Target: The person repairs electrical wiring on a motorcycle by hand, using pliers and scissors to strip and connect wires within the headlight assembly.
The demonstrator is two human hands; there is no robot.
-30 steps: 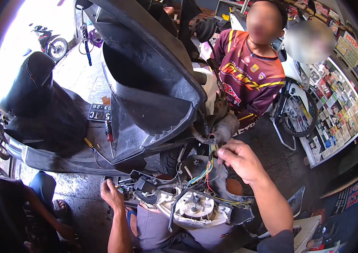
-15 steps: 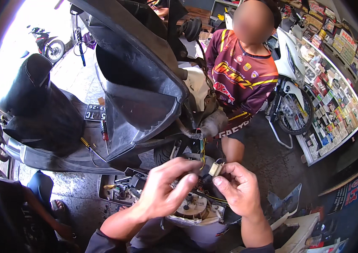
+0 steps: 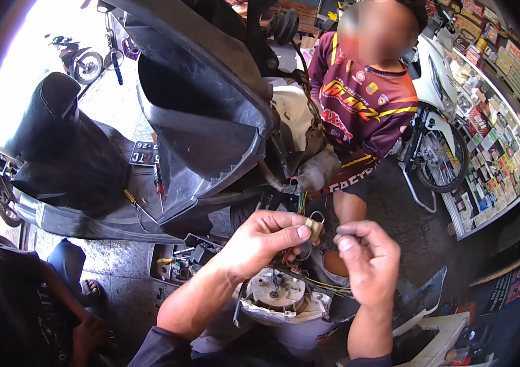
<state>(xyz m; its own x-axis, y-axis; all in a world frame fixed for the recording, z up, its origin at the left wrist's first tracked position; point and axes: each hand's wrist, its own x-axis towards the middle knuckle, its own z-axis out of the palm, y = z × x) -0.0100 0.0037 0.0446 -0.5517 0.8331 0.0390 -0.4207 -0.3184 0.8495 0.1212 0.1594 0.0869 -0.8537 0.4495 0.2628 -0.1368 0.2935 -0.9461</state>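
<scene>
Between the thumb and fingers of my left hand is a small cream plastic connector with a dark wire loop on top. Just right of it, my right hand is closed in a pinch, apart from the connector; whatever its fingertips hold, if anything, is too small to make out. Below my hands lies a round instrument unit in a pale housing, resting near my lap, with thin yellow wires beside it. Coloured wires hang from the front of the partly stripped scooter beyond.
The scooter's dark front panel fills the upper left; screwdrivers lie on its footboard. A tray of tools and parts sits left of my forearm. One person is beyond the scooter, another at lower left. A display case stands right.
The connector has passed from my right hand to my left. My right hand has drawn away to the right. The view has shifted slightly.
</scene>
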